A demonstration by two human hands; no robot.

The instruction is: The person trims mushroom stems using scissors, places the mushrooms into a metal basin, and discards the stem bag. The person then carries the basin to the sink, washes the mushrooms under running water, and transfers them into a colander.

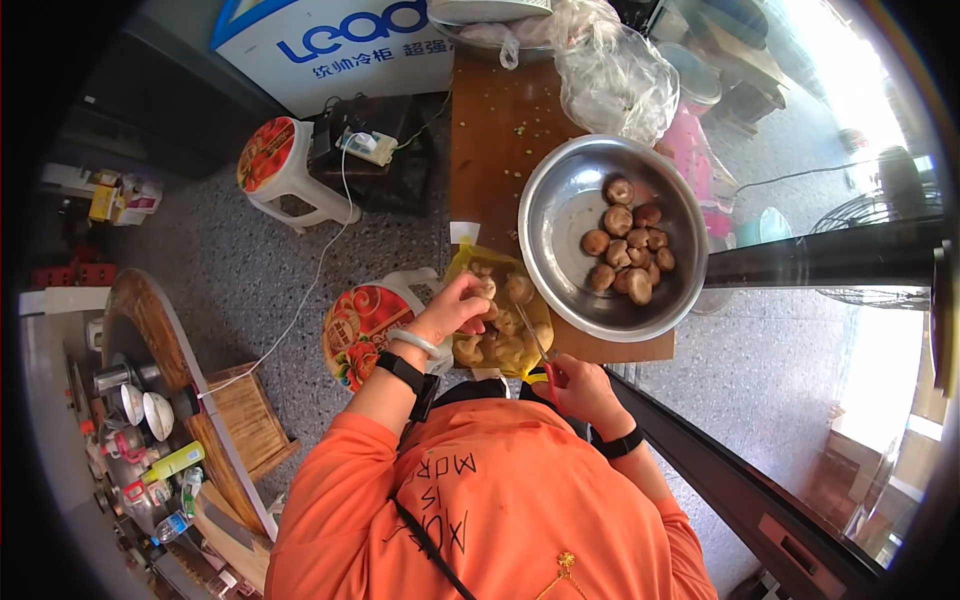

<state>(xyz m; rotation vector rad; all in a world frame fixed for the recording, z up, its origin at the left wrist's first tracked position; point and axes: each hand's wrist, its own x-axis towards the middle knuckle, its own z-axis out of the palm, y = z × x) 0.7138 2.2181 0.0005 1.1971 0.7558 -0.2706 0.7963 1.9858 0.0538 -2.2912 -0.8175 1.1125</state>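
My left hand (452, 308) is closed around a mushroom (484, 287) above a yellow plastic bag (462, 262). Several more mushrooms (508, 350) lie in the bag, in front of my body. In my right hand (586, 392) are red-handled scissors (551, 382), their blades pointing up and left over the bag. To the right, a large steel bowl (553, 262) holds several brown mushrooms (638, 285) on the wooden table.
Clear plastic bags (615, 80) lie at the table's (490, 150) far end. Two stools with red floral tops (268, 155) stand at the left, near a power strip (370, 147) with a white cord. Glass panels with dark frames are on the right.
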